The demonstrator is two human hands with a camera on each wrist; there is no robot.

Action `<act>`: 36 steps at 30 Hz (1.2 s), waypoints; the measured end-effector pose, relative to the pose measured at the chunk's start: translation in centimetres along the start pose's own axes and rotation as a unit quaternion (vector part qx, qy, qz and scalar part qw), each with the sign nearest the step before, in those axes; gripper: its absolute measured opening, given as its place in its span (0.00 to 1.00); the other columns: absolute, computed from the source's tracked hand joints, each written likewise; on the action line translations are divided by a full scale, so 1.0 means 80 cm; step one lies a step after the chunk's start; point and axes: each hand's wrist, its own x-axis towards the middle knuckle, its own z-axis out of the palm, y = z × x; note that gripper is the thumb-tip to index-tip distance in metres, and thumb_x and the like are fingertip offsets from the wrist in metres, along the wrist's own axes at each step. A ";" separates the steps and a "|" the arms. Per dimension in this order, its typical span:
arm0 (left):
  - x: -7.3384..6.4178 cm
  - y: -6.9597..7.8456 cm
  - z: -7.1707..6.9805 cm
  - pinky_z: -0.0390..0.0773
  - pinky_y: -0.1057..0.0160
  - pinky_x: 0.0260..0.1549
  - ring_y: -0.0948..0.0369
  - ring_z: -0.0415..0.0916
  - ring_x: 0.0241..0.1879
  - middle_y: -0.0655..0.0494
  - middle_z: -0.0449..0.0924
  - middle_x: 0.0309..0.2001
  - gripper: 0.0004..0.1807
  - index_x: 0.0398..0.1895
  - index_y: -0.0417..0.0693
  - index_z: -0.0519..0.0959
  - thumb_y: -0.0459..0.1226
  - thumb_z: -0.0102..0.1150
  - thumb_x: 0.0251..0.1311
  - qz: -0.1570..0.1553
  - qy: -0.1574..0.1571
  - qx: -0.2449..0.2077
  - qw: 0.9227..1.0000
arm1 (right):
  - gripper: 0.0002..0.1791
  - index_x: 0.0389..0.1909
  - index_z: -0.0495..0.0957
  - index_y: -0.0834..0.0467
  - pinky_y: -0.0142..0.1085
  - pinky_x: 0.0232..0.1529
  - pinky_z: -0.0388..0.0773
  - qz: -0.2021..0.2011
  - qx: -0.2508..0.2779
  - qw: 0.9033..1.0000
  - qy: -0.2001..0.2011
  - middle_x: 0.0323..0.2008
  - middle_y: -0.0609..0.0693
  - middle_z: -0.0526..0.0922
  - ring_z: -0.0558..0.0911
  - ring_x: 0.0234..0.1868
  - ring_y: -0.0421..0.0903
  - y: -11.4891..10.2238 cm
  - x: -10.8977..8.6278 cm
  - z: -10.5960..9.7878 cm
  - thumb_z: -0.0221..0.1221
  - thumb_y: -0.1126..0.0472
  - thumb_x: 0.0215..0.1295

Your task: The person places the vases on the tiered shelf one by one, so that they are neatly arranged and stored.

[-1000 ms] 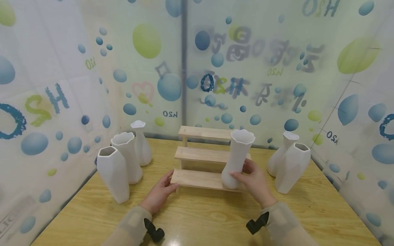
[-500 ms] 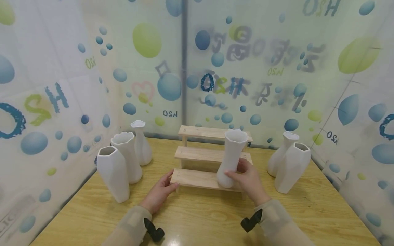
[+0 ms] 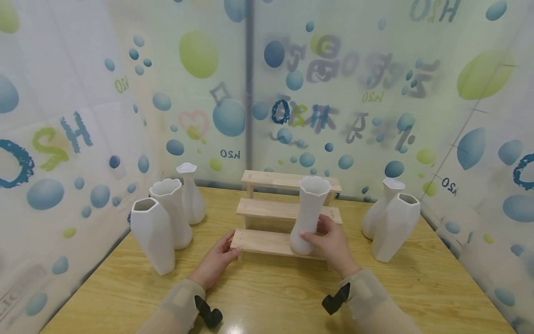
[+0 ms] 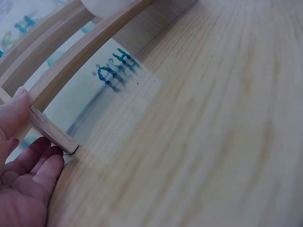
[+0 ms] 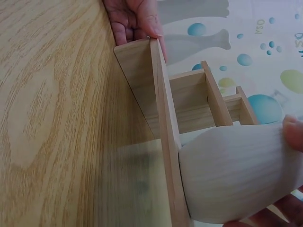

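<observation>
Vase (image 3: 309, 211) with scalloped rim, base touching the lowest step (image 3: 258, 241) of the wooden stand (image 3: 267, 209), near five o'clock from its centre. Right hand (image 3: 331, 243): fingers and thumb pinching the vase's lower body. Left hand (image 3: 214, 263), at eight o'clock: fingers and thumb gripping the step's end. On the surface (image 3: 271, 297), three vases (image 3: 173, 213) at nine o'clock. To an onlooker, positioning appears in hand; the next move likely calls for a level base before the right fingers loosen.

Long, light beige sleeves (image 3: 377, 304) are looking thin and slightly sheer. A small, angular black left mount (image 3: 208, 313) and a similar right mount (image 3: 336, 299) are jutting inward near the sleeve ends.
</observation>
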 end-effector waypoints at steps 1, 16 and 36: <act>0.000 0.000 0.000 0.57 0.44 0.64 0.48 0.63 0.64 0.39 0.64 0.66 0.40 0.76 0.50 0.51 0.42 0.60 0.64 0.000 0.000 0.001 1.000 | 0.41 0.64 0.68 0.54 0.53 0.60 0.68 0.000 0.001 1.000 0.000 0.58 0.55 0.76 0.74 0.58 0.53 0.000 0.000 0.001 0.72 0.46 0.49; 0.003 -0.004 -0.003 0.58 0.44 0.64 0.49 0.64 0.63 0.39 0.65 0.65 0.42 0.76 0.48 0.50 0.43 0.61 0.64 0.005 -0.006 0.004 1.000 | 0.41 0.65 0.67 0.53 0.53 0.60 0.68 0.016 0.005 1.000 0.004 0.60 0.54 0.74 0.74 0.59 0.54 -0.003 -0.001 0.006 0.72 0.47 0.50; 0.003 -0.004 -0.002 0.57 0.44 0.65 0.49 0.63 0.63 0.41 0.65 0.65 0.42 0.76 0.50 0.51 0.44 0.61 0.63 -0.005 0.001 0.005 1.000 | 0.42 0.66 0.65 0.47 0.53 0.62 0.65 0.026 0.013 0.999 -0.024 0.62 0.50 0.71 0.68 0.63 0.51 0.013 -0.009 -0.018 0.69 0.40 0.51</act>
